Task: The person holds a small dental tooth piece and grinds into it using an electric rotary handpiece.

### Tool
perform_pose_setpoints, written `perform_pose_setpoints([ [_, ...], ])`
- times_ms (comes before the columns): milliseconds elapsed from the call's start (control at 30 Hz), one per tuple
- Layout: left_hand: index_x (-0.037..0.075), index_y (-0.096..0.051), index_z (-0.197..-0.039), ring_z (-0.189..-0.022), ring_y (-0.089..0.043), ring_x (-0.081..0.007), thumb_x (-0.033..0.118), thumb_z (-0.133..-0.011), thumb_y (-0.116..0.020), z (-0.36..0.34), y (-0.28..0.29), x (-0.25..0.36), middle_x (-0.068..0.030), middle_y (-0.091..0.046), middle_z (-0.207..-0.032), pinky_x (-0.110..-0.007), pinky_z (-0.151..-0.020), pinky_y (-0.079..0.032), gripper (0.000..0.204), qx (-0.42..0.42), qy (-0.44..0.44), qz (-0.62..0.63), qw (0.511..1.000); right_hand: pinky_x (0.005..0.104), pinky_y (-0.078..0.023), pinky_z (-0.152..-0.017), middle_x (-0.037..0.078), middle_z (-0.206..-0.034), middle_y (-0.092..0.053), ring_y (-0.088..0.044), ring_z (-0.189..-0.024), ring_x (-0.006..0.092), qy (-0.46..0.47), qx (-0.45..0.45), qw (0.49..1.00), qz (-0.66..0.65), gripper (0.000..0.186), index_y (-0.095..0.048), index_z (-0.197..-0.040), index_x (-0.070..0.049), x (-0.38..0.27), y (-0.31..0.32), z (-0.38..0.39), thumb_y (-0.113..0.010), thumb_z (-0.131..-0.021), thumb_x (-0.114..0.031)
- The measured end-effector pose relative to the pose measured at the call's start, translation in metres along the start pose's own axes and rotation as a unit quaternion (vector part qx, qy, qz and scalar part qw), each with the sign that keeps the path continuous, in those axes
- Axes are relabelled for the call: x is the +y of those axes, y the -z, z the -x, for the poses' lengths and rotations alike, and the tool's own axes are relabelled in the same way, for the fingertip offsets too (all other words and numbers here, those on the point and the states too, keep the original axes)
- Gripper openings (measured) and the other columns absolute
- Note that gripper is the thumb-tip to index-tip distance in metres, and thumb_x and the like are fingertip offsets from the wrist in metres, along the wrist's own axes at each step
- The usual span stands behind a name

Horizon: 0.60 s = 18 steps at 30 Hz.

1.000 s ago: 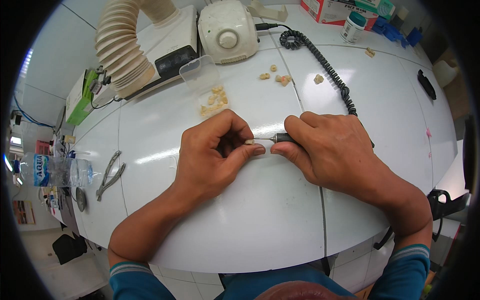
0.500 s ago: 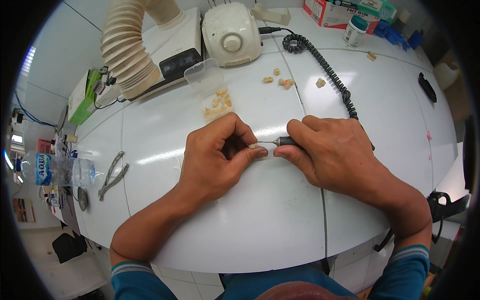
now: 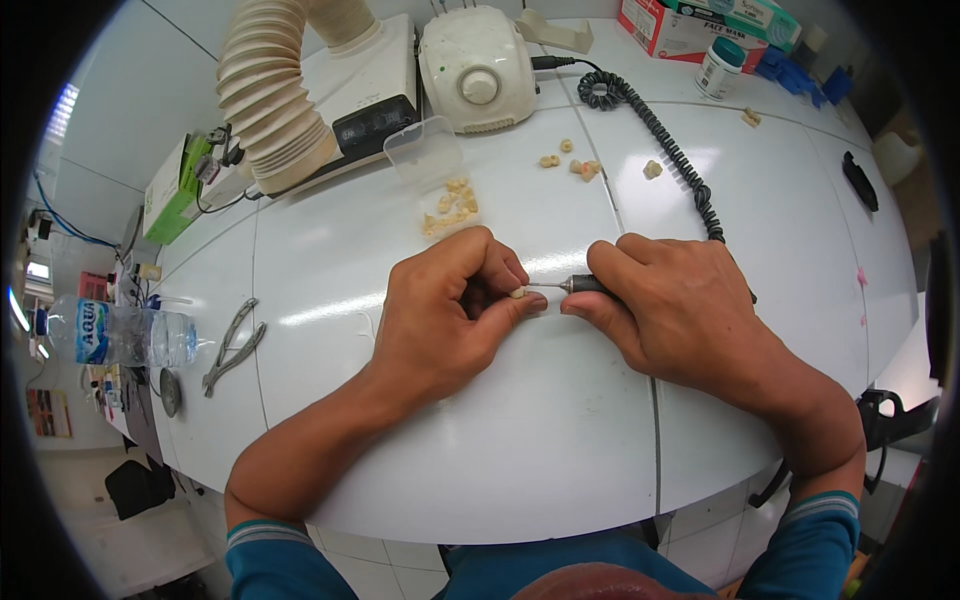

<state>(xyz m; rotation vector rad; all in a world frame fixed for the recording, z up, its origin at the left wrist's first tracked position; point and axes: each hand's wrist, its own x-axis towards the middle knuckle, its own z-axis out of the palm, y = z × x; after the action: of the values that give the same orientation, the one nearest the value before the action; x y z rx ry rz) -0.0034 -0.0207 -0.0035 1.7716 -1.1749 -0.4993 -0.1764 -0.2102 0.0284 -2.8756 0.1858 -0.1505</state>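
Between the thumb and fingertips of my left hand point(image 3: 435, 310) is a small cream-coloured tooth-like piece point(image 3: 518, 293), mostly covered by the fingers. My right hand point(image 3: 680, 310) is closed around a dark rotary handpiece point(image 3: 588, 284) with a silver nose. Its thin metal bit point(image 3: 546, 285) points left and reaches the piece; whether it touches is too small to tell. A coiled black cord point(image 3: 668, 130) runs from behind the right hand to a white control unit with a knob point(image 3: 478, 75). Just beyond my left hand, a clear plastic box point(image 3: 424, 150) with its lid raised holds several similar pieces point(image 3: 452, 203).
Loose tooth-like pieces point(image 3: 585, 170) lie at the far middle, with another point(image 3: 653, 170) beside the cord. A ribbed extraction hose point(image 3: 272, 100) stands far left. Pliers point(image 3: 234, 345) and a water bottle point(image 3: 125, 333) lie left. A jar point(image 3: 720, 68) and boxes point(image 3: 690, 35) stand far right.
The whole view has shifted slightly, so the table things sit a little further right. Both hands keep their holds, with the bit still at the small piece.
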Motion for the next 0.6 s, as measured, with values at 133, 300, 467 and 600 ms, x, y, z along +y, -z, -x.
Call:
perform_pose_setpoints([
  [133, 0.004, -0.066, -0.092, -0.078, -0.066, -0.0056, 0.003, -0.092, -0.093, -0.0007, 0.0002, 0.0008, -0.0057, -0.076, -0.099, -0.024, -0.066, -0.053, 0.027, -0.001, 0.001, -0.001, 1.000, 0.0449, -0.056, -0.057, 0.012, -0.079, -0.073, -0.075, -0.066, 0.0327, -0.001, -0.001, 1.000, -0.003, 0.046, -0.072, -0.097, -0.007, 0.0007, -0.0003, 0.0001, -0.070, -0.110, -0.051],
  [300, 0.004, -0.065, -0.091, -0.077, -0.064, -0.0053, 0.003, -0.092, -0.093, -0.0002, 0.0007, -0.0001, -0.0055, -0.076, -0.099, -0.024, -0.065, -0.051, 0.027, 0.000, -0.003, 0.003, 1.000, 0.0445, -0.056, -0.057, 0.012, -0.078, -0.073, -0.074, -0.065, 0.0319, 0.000, 0.001, 1.000, -0.003, 0.045, -0.072, -0.097, -0.007, 0.0003, -0.0002, -0.0003, -0.070, -0.109, -0.050],
  [467, 0.004, -0.065, -0.092, -0.076, -0.062, -0.0051, 0.003, -0.093, -0.093, -0.0002, 0.0001, -0.0005, -0.0054, -0.075, -0.099, -0.023, -0.064, -0.050, 0.028, 0.001, -0.009, 0.009, 1.000, 0.0448, -0.055, -0.056, 0.011, -0.077, -0.072, -0.074, -0.065, 0.0319, 0.006, 0.012, 1.000, 0.000, 0.045, -0.072, -0.097, -0.007, 0.0014, -0.0014, 0.0004, -0.071, -0.109, -0.050],
  [600, 0.004, -0.065, -0.093, -0.077, -0.064, -0.0054, 0.004, -0.093, -0.093, 0.0003, 0.0004, 0.0017, -0.0055, -0.076, -0.099, -0.024, -0.066, -0.051, 0.028, -0.001, 0.005, 0.005, 1.000, 0.0453, -0.055, -0.056, 0.011, -0.077, -0.072, -0.074, -0.065, 0.0324, 0.003, 0.005, 1.000, 0.001, 0.045, -0.072, -0.097, -0.007, 0.0010, -0.0004, 0.0001, -0.070, -0.109, -0.050],
])
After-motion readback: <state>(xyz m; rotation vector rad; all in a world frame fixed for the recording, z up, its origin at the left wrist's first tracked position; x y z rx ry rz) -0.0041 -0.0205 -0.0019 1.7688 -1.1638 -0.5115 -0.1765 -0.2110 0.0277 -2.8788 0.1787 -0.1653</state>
